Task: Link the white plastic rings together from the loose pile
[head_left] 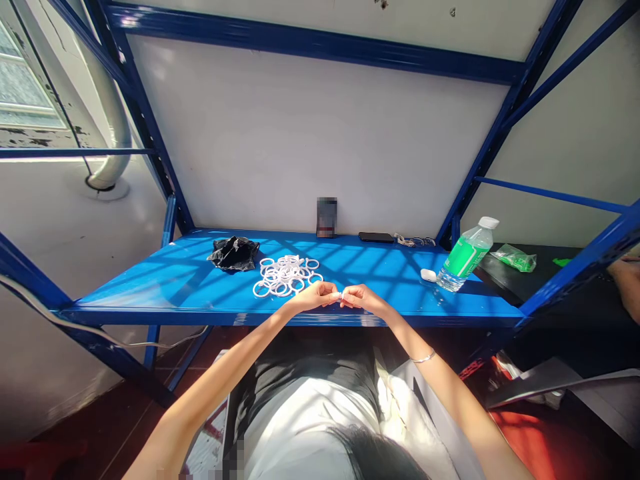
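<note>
Over the front edge of the blue shelf (380, 287), my left hand (319, 295) and my right hand (362, 298) meet fingertip to fingertip. Both are closed in a pinch on a small white piece (341, 297) between them. Fingers cover most of it, so I cannot tell whether it is a ring. Just beyond my left hand lies a loose pile of white rings (287, 275), overlapping one another. A crumpled black plastic bag (233, 255) sits to the left of the pile.
A water bottle with a green label (467, 255) leans right, beside a small white case (429, 275). At the back are a dark upright box (327, 217), a black phone (376, 237) and a coiled cable (415, 241). Blue posts frame the shelf. Another person's hand (627, 283) shows far right.
</note>
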The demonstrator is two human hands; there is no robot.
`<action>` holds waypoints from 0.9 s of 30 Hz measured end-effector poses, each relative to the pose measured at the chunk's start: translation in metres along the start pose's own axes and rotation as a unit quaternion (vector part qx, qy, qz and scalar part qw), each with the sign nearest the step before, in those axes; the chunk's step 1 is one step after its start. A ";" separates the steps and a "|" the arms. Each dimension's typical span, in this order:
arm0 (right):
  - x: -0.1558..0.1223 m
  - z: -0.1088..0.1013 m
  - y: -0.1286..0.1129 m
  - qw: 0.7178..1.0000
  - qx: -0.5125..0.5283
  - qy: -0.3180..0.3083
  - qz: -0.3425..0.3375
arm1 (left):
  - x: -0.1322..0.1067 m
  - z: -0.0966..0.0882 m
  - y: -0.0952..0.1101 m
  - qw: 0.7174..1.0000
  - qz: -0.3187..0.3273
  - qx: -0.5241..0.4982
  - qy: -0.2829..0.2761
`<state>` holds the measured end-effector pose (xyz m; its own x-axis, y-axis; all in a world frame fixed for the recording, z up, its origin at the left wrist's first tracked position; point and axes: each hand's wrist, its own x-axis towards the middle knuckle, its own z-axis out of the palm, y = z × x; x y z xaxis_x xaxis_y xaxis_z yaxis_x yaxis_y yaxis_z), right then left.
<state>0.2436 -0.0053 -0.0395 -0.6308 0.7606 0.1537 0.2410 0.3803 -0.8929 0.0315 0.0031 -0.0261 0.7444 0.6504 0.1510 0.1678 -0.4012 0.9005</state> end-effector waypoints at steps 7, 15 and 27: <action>-0.001 0.000 0.004 1.000 -0.025 0.000 0.000 | -0.001 0.000 0.001 1.000 -0.006 0.002 -0.015; 0.000 0.000 0.009 0.999 -0.035 0.004 -0.008 | -0.001 0.001 0.001 1.000 -0.008 -0.007 -0.022; 0.000 0.002 0.009 0.999 -0.045 0.005 -0.008 | -0.002 0.001 0.002 0.999 -0.004 0.019 -0.030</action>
<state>0.2445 -0.0033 -0.0481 -0.6280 0.7590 0.1722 0.2963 0.4378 -0.8488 0.0305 0.0003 -0.0247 0.7806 0.6138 0.1178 0.1977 -0.4213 0.8851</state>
